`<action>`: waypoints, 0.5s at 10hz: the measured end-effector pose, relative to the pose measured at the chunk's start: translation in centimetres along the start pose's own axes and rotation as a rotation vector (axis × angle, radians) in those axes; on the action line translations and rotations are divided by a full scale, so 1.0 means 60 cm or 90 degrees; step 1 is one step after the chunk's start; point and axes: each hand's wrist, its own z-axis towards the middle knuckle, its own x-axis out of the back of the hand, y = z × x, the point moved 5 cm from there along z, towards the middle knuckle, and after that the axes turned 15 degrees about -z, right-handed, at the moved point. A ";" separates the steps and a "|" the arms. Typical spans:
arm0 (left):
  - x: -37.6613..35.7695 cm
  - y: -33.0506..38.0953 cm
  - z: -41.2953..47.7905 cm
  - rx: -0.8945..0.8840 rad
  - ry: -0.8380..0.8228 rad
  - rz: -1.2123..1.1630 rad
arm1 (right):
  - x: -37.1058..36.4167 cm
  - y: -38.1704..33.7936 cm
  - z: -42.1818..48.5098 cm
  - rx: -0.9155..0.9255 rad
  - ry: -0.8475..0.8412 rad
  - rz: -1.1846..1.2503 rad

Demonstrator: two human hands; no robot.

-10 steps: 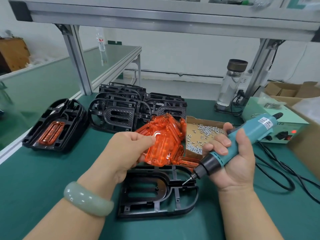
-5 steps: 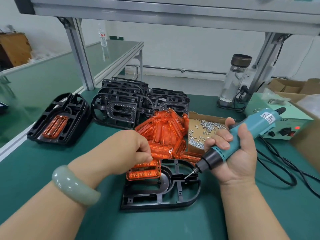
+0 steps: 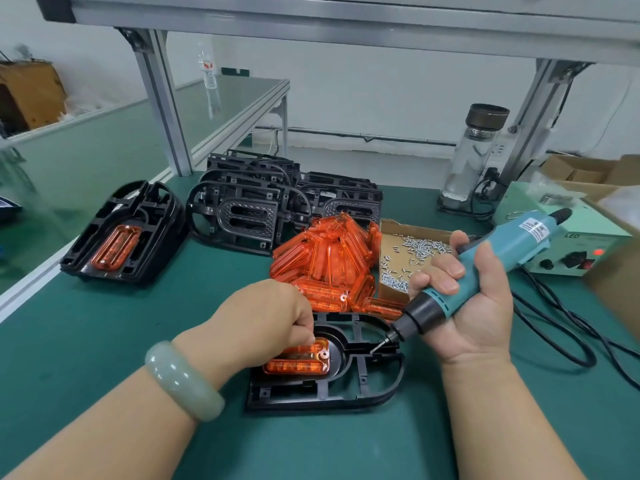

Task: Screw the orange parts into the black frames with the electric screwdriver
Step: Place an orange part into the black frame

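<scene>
The left hand [image 3: 263,323] holds 1 orange part [image 3: 298,362] by its far edge with curled fingers, and the part sits in the rounded recess of the black frame [image 3: 325,389] lying flat on the table [image 3: 104,341]. Just to the right, the right hand [image 3: 474,306] grips the electric screwdriver [image 3: 485,271], its bit slanting down to the frame's middle rib, near the part but not touching it. The pile of orange parts [image 3: 329,258] crowds the frame's far edge, green table surface stretches left and in front, and a black cable [image 3: 571,327] loops at right.
</scene>
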 end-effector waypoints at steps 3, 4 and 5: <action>-0.006 0.002 -0.033 -0.063 0.066 0.027 | 0.003 -0.001 0.001 0.003 0.003 0.001; -0.005 -0.012 -0.053 -0.044 0.052 -0.008 | 0.003 -0.001 0.000 0.004 0.001 0.008; -0.010 -0.026 -0.064 -0.015 0.042 0.001 | 0.002 -0.001 -0.001 0.005 -0.001 0.008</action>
